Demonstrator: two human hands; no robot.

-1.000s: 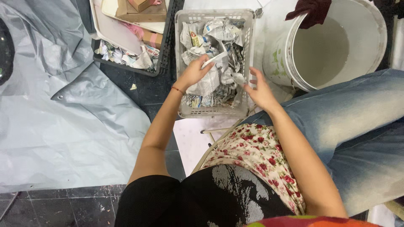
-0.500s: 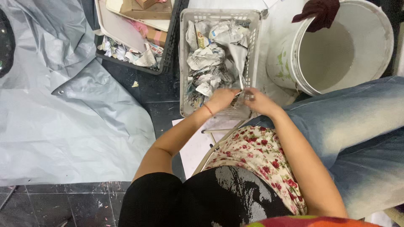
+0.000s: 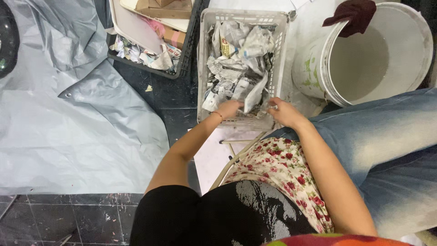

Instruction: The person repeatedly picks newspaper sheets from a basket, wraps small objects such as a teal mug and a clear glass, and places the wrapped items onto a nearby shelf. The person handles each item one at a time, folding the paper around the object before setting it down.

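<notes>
As both hands are drawing back toward the near end of the white plastic basket (image 3: 277, 54), the left hand (image 3: 229, 108) and the right hand (image 3: 281, 111) are closing together on one piece of crumpled newspaper (image 3: 255, 93), a grey strip standing up between them; a second ago they were spread wider and working deeper, near the middle of the heap. The left fingers are curling around the strip's lower edge, and the right hand is pinching narrowly at its other side, though how firmly it is gripping cannot be told from this angle. That shift is suggesting that a single scrap is being singled out and lifted clear of the rest, which is lying where it was, filling the basket from end to end. Just beside the basket on the right, a large white bucket (image 3: 412, 27) is standing upright with pale liquid inside and a dark red cloth (image 3: 355, 13) draped over its rim. To the left, a dark crate (image 3: 189, 54) is holding cardboard and more paper scraps, and a grey tarpaulin (image 3: 68, 136) is spreading over the tiled floor beyond it.
</notes>
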